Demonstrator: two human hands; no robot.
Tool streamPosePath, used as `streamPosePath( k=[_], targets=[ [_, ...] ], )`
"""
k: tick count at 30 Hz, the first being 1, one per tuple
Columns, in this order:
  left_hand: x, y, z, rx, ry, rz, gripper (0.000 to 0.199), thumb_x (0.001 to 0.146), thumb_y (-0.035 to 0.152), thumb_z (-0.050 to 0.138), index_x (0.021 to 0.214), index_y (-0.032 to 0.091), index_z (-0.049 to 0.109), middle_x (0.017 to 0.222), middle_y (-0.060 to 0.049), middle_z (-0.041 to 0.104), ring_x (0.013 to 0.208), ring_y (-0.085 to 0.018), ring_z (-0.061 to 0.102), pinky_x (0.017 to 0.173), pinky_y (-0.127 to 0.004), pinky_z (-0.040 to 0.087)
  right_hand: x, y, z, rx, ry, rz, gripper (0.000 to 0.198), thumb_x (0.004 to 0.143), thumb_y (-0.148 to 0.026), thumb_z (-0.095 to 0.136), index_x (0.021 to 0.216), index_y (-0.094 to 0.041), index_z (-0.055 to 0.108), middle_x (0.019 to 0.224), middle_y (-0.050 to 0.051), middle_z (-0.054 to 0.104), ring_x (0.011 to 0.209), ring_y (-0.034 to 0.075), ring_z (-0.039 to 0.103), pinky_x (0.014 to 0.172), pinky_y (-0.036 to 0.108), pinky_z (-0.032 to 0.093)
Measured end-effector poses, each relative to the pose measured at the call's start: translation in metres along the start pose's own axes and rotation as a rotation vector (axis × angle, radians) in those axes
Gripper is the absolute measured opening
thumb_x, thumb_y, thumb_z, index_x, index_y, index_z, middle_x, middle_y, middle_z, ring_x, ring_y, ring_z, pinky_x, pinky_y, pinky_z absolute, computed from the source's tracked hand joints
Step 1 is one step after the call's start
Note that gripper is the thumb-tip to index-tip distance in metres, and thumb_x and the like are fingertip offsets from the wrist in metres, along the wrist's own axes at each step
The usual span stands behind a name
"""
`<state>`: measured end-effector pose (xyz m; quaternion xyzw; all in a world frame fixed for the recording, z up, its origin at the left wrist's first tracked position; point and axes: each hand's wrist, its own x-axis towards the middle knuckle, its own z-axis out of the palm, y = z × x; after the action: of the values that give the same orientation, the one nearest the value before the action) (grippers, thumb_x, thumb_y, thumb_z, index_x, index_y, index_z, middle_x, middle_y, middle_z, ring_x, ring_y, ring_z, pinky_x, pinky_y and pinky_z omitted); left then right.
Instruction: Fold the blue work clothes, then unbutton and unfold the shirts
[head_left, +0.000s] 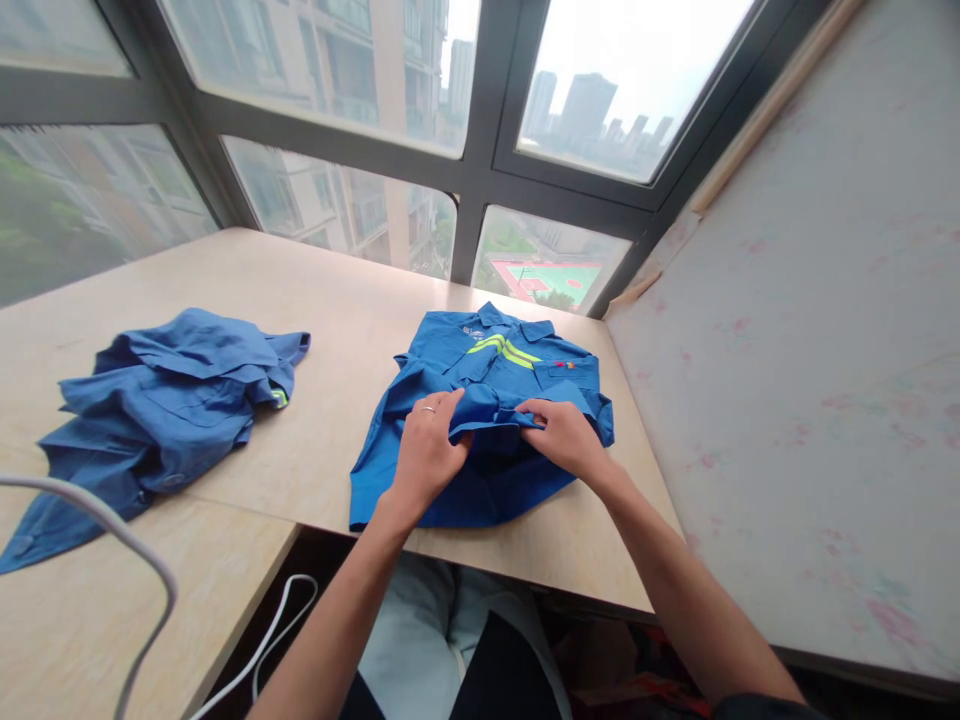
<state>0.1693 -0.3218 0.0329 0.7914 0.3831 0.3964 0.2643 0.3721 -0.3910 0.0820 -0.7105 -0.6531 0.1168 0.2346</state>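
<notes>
A blue work shirt (480,490) with a collar and yellow-green stripes lies front up on the table, its collar toward the window. Its lower front is lifted and folded up toward the chest. My left hand (433,440) grips the raised fabric near the middle, thumb underneath and a ring on one finger. On the right part of the same raised edge, my right hand (562,432) pinches the cloth between thumb and fingers. Beneath the lifted front, the darker back layer shows spread toward the table's near edge.
A second crumpled blue garment (180,400) lies at the left of the pale table (360,300). A grey-white cable (150,550) loops up at the lower left. Windows (337,80) run along the back, and a papered wall (810,350) borders the right side.
</notes>
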Motion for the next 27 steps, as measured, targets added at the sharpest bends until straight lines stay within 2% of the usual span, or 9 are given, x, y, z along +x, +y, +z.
streamPosePath(
  k=[2,4,8,13,15,17,20,23,27],
  targets=[
    [-0.016,0.010,-0.003,-0.084,-0.031,0.053,0.043,0.080,0.022,0.063,0.123,0.021,0.065,0.127,-0.012,0.059,0.118,-0.030,0.053,0.106,-0.044,0.039,-0.013,-0.003,0.009,0.043,-0.020,0.016,0.026,0.077,-0.022,0.057,0.095,-0.022,0.075,0.060,-0.002,0.059,0.056,0.015,0.055,0.056,0.024,0.035],
    [-0.036,0.020,-0.006,-0.163,0.039,0.032,0.035,0.083,0.024,0.062,0.117,0.023,0.067,0.125,-0.011,0.059,0.112,-0.027,0.056,0.102,-0.040,0.042,-0.026,-0.005,0.020,0.046,0.020,0.026,0.031,0.076,-0.021,0.056,0.102,-0.022,0.074,0.059,-0.002,0.058,0.055,0.015,0.053,0.057,0.025,0.035],
    [-0.071,0.038,-0.011,-0.321,0.211,-0.246,0.016,0.080,0.032,0.069,0.092,0.021,0.069,0.089,-0.005,0.063,0.075,-0.018,0.056,0.073,-0.030,0.047,-0.048,-0.008,0.039,0.010,0.163,0.044,0.040,0.075,-0.017,0.054,0.111,-0.019,0.071,0.065,0.001,0.063,0.057,0.017,0.057,0.059,0.026,0.038],
    [-0.083,0.051,-0.008,-0.710,-0.145,-0.548,0.034,0.078,0.049,0.070,0.078,0.016,0.068,0.069,-0.003,0.062,0.063,-0.015,0.054,0.057,-0.024,0.042,-0.067,-0.015,0.061,0.041,0.281,-0.008,0.041,0.076,-0.016,0.052,0.113,-0.018,0.070,0.071,0.003,0.069,0.059,0.017,0.061,0.059,0.025,0.044],
    [-0.083,0.053,-0.003,-0.762,-0.178,-0.593,0.039,0.075,0.053,0.071,0.075,0.014,0.066,0.066,-0.002,0.062,0.060,-0.013,0.053,0.054,-0.022,0.040,-0.076,-0.021,0.072,0.082,0.362,-0.076,0.038,0.079,-0.018,0.052,0.112,-0.017,0.070,0.082,0.006,0.073,0.064,0.018,0.064,0.063,0.026,0.048],
    [-0.084,0.052,0.002,-0.756,-0.107,-0.624,0.040,0.073,0.053,0.073,0.073,0.014,0.063,0.061,0.000,0.059,0.054,-0.010,0.049,0.050,-0.020,0.037,-0.084,-0.027,0.081,0.131,0.410,-0.133,0.036,0.082,-0.020,0.052,0.111,-0.017,0.071,0.093,0.008,0.074,0.068,0.019,0.065,0.067,0.028,0.050],
    [-0.089,0.049,0.005,-0.773,-0.041,-0.675,0.039,0.071,0.051,0.074,0.072,0.014,0.060,0.058,0.001,0.061,0.047,-0.008,0.047,0.045,-0.019,0.033,-0.093,-0.033,0.089,0.210,0.398,-0.112,0.034,0.083,-0.022,0.052,0.110,-0.015,0.072,0.085,0.007,0.073,0.064,0.018,0.062,0.065,0.028,0.050],
    [-0.094,0.045,0.004,-0.791,-0.084,-0.701,0.037,0.070,0.048,0.074,0.066,0.015,0.057,0.056,-0.001,0.062,0.045,-0.009,0.050,0.043,-0.018,0.032,-0.094,-0.034,0.087,0.319,0.353,0.001,0.033,0.080,-0.021,0.053,0.106,-0.015,0.073,0.064,0.000,0.061,0.055,0.015,0.053,0.058,0.026,0.045],
    [-0.094,0.043,0.000,-0.766,-0.101,-0.653,0.033,0.073,0.043,0.072,0.064,0.014,0.059,0.057,-0.001,0.063,0.049,-0.011,0.056,0.046,-0.018,0.035,-0.091,-0.030,0.076,0.406,0.225,0.094,0.033,0.078,-0.021,0.054,0.106,-0.016,0.072,0.059,-0.004,0.050,0.055,0.013,0.049,0.058,0.025,0.044]
  ],
)
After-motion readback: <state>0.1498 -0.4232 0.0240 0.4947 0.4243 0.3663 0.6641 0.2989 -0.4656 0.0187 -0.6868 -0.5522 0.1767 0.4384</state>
